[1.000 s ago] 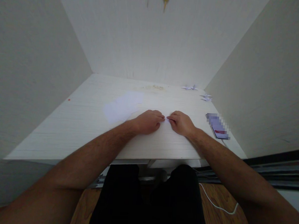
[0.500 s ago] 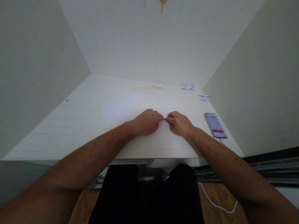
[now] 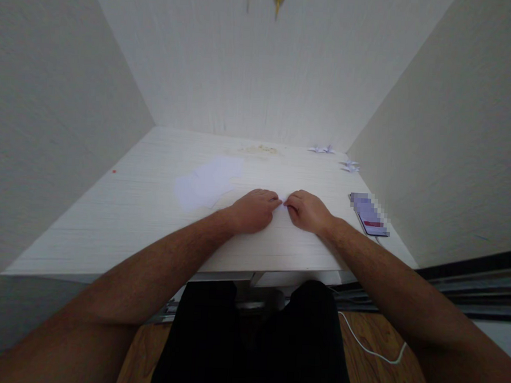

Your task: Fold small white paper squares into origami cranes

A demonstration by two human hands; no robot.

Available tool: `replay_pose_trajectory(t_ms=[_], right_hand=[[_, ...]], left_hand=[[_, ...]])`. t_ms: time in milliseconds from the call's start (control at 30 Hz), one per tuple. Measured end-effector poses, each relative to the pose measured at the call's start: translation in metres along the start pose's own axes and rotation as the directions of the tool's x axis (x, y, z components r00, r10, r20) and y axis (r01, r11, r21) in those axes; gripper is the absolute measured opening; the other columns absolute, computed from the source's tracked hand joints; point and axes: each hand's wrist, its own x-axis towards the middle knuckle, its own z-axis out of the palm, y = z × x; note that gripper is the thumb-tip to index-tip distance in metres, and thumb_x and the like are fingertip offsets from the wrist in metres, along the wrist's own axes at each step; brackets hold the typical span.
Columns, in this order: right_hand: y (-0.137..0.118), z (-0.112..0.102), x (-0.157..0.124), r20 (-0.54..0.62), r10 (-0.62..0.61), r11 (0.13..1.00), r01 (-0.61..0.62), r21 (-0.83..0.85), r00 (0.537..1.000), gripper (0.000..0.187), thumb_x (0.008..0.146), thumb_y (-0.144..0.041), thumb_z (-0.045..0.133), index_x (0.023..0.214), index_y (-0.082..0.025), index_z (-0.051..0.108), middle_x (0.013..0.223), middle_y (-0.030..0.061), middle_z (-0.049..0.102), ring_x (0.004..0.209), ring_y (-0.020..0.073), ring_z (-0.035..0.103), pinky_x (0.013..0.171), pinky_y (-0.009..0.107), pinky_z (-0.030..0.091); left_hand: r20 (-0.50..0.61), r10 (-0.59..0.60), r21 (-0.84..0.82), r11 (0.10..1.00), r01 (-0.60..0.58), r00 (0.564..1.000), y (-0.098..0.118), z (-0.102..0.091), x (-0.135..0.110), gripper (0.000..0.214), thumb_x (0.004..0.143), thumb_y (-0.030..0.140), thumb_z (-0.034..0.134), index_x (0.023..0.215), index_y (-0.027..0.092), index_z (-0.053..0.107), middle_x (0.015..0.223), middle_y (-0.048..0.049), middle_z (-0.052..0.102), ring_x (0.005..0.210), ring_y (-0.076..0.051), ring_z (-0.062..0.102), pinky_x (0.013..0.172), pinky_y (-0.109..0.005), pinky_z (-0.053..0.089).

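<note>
My left hand (image 3: 254,210) and my right hand (image 3: 308,210) rest on the white desk (image 3: 143,208), fingertips meeting. Between them is a small piece of pale paper (image 3: 283,202), pinched by the curled fingers of both hands and mostly hidden under them. A flat sheet of pale lilac paper (image 3: 208,180) lies on the desk just left of my left hand.
A phone (image 3: 369,214) lies near the desk's right edge, with a white cable (image 3: 371,351) trailing to the floor. Small folded paper figures (image 3: 324,150) (image 3: 350,166) sit at the back right corner. Walls close in on three sides. A yellowish stain (image 3: 260,150) marks the back.
Both hands stay pressed together over the small paper, shifting only slightly. The view has moved a little.
</note>
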Motion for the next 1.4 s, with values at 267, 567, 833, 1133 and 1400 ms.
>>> replay_pose_trajectory(t_ms=[267,567,833,1133,1400], right_hand=[[-0.011,-0.008,0.004,0.144,0.02,0.987,0.004,-0.161,0.989,0.027,0.091,-0.017,0.045,0.103,-0.015,0.07,0.1,0.012,0.064,0.094,0.0218,0.053,0.075,0.031,0.042],[-0.021,-0.015,0.005,0.211,0.07,0.973,-0.02,-0.231,0.975,0.028,0.095,-0.018,0.04,0.108,-0.016,0.064,0.105,0.0125,0.061,0.094,0.0216,0.051,0.074,0.031,0.039],[-0.022,-0.023,0.009,0.236,0.076,0.966,-0.012,-0.259,0.969,0.025,0.09,-0.017,0.043,0.1,-0.016,0.067,0.097,0.0125,0.064,0.085,0.0227,0.056,0.064,0.032,0.039],[-0.012,-0.02,0.017,0.153,0.285,0.958,-0.283,-0.036,0.946,0.028,0.084,-0.03,0.062,0.108,-0.022,0.072,0.099,0.0087,0.07,0.086,0.0209,0.064,0.076,0.031,0.046],[0.009,-0.002,0.06,0.21,0.236,0.942,-0.277,0.19,0.949,0.028,0.071,-0.015,0.071,0.098,-0.022,0.075,0.093,0.003,0.073,0.078,0.0152,0.064,0.07,0.026,0.047]], left_hand=[[-0.005,-0.061,0.048,0.997,0.061,0.998,0.004,0.003,0.0,0.044,0.085,0.015,0.043,0.126,0.013,0.058,0.126,-0.012,0.062,0.115,-0.024,0.056,0.101,-0.038,0.038],[-0.009,-0.163,0.149,0.975,0.162,0.987,0.01,-0.007,0.0,0.033,0.086,0.024,0.046,0.113,0.015,0.062,0.117,-0.0122,0.066,0.111,-0.027,0.056,0.1,-0.044,0.034],[-0.02,-0.184,0.173,0.968,0.184,0.983,0.013,-0.008,0.0,0.031,0.085,0.025,0.046,0.108,0.014,0.064,0.11,-0.0137,0.066,0.106,-0.029,0.056,0.099,-0.047,0.033],[-0.056,-0.274,0.135,0.951,0.279,0.96,0.012,-0.008,0.004,0.027,0.084,0.03,0.05,0.095,0.013,0.068,0.103,-0.0149,0.065,0.103,-0.028,0.056,0.092,-0.043,0.041],[-0.183,-0.492,-0.063,0.87,0.49,0.851,-0.018,0.002,0.011,0.032,0.092,0.027,0.041,0.096,0.013,0.07,0.096,-0.0128,0.068,0.092,-0.024,0.06,0.083,-0.037,0.047]])
